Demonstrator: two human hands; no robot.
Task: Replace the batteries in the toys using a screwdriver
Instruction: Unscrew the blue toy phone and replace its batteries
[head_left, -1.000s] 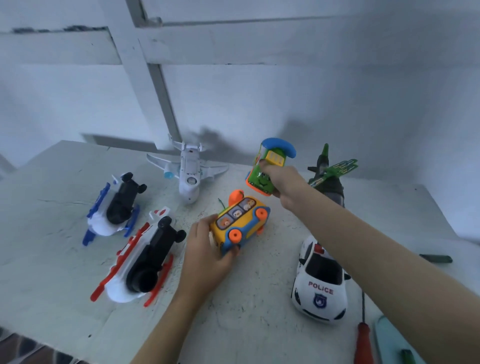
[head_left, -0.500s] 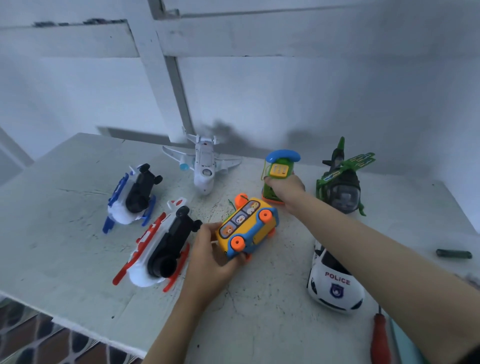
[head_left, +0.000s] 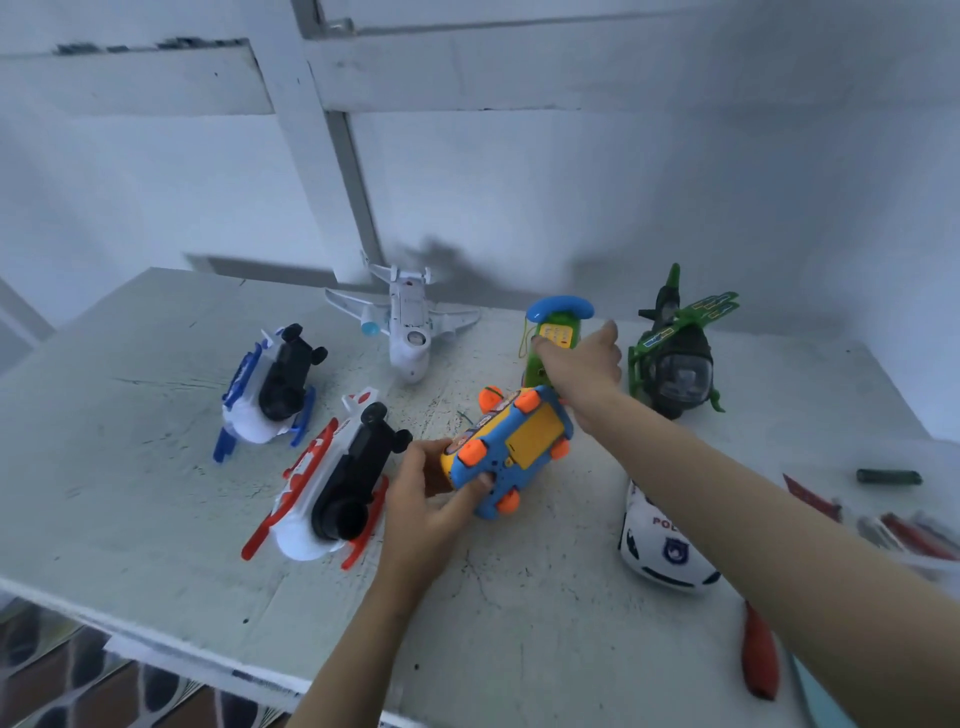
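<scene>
You have set the green phone toy (head_left: 551, 336) upright at the far side. Your right hand (head_left: 582, 366) touches it, thumb lifted; I cannot tell if it grips. Your left hand (head_left: 421, 499) grips the bus toy (head_left: 511, 447), now rolled underside-up mid-table, ready for the screwdriver (head_left: 759, 654) lying near right.

We see a dim, bluish light, soft and even. Grey shadows lie on the wall (head_left: 675, 182) just above the far edge of the counter (head_left: 130, 467), so the light comes from the near side. The wide lens tilts lines toward the borders. At the near right edge the screwdriver (head_left: 759, 660) looks smeared.
</scene>
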